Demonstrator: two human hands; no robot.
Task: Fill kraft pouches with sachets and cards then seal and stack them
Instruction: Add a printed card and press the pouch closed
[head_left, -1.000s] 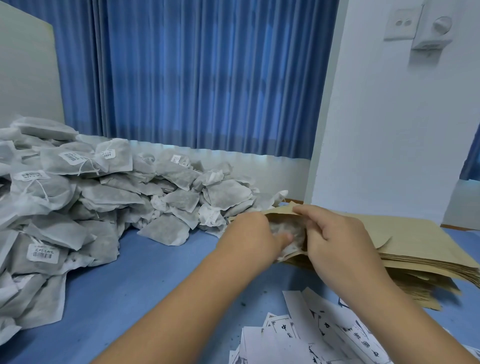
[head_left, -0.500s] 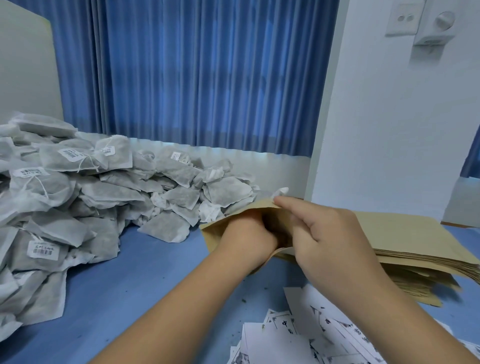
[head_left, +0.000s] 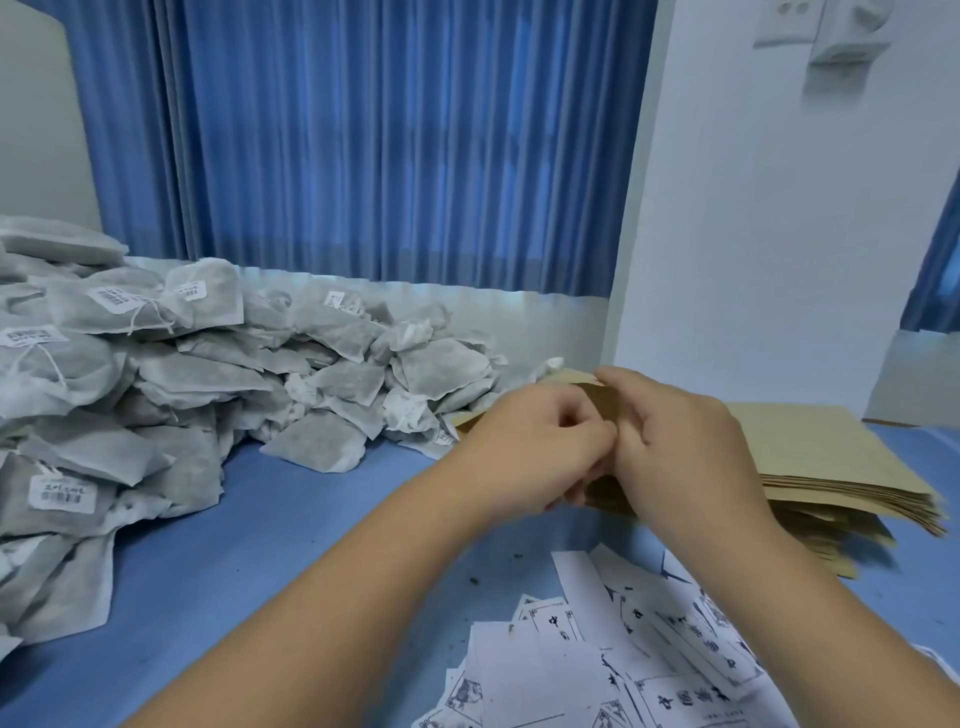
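a bare strip of blue table (head_left: 249, 551) lies open between the sachet heap (head_left: 156, 395) on the left and the scattered cards (head_left: 623, 654); the pouch stack (head_left: 831, 467) fills the right side.

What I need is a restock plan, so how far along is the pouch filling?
Done: no sealed, filled pouches show. In hand: the left hand and right hand grip one kraft pouch. Remaining: a large sachet pile, loose cards and a thick stack of flat pouches wait on the table, so most of the job seems ahead.
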